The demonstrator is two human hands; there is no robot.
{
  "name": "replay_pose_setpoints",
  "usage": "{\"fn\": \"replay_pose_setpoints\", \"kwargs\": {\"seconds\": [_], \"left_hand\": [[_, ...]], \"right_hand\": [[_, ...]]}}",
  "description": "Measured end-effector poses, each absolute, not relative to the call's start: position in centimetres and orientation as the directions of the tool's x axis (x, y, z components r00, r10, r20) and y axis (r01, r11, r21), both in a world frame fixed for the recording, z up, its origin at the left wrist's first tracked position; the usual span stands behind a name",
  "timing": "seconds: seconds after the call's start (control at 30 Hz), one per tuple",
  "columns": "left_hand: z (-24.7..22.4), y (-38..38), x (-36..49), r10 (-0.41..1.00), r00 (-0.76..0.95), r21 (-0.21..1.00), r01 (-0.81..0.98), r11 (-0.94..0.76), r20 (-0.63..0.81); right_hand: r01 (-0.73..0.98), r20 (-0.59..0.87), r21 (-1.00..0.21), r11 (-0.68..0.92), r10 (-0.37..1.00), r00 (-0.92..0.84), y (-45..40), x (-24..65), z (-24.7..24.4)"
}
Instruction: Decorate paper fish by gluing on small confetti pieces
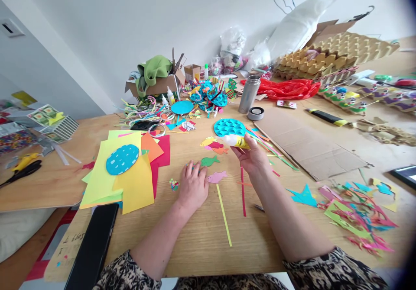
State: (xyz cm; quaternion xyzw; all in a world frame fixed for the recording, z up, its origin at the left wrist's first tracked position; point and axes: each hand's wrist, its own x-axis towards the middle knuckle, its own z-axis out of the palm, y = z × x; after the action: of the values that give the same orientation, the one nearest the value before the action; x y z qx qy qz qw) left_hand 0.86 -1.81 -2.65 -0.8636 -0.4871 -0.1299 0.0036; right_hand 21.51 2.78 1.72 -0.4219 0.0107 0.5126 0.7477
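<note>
My right hand [251,155] is raised over the table, its fingers wrapped round a white glue bottle with a yellow label [238,141]. The bottle lies sideways in the grip, nozzle to the left. Flat on the wood, my left hand [195,184] has its fingers stretched out; a scrap of blue shows by its fingertips. Close to these fingers are a green paper fish [209,160] and a pink paper fish [217,177]. A yellow paper strip [224,214] runs below the pink fish. Beyond lie a yellow fish [208,142] and an orange fish [221,150].
A blue egg-carton disc [229,127] lies behind the bottle. Coloured paper [104,164] with a blue oval [122,159] is at left, above a black phone [92,246]. A steel flask [249,94], cardboard [308,145] and paper scraps [360,220] lie to the right.
</note>
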Motion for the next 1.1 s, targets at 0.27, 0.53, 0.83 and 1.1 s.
{"fn": "replay_pose_setpoints", "kwargs": {"seconds": [0.27, 0.53, 0.83, 1.1], "left_hand": [[-2.8, -1.8, 0.8, 0.846, 0.487, 0.123, 0.846, -0.519, 0.219], [-2.7, -1.7, 0.9, 0.845, 0.489, 0.129, 0.843, -0.522, 0.218], [-2.9, -1.7, 0.8, 0.845, 0.488, 0.135, 0.842, -0.522, 0.219], [-2.9, -1.7, 0.8, 0.848, 0.492, 0.132, 0.844, -0.52, 0.194]], "right_hand": [[-0.751, -0.406, -0.66, 0.028, 0.827, 0.389, 2.3, 22.3, 2.2], [-0.733, -0.415, -0.68, -0.003, 0.826, 0.382, 2.3, 23.0, 0.4], [-0.716, -0.42, -0.698, -0.006, 0.813, 0.402, 2.3, 23.3, -0.3], [-0.555, -0.316, -0.83, -0.057, 0.868, 0.383, 1.9, 23.3, -0.3]]}}
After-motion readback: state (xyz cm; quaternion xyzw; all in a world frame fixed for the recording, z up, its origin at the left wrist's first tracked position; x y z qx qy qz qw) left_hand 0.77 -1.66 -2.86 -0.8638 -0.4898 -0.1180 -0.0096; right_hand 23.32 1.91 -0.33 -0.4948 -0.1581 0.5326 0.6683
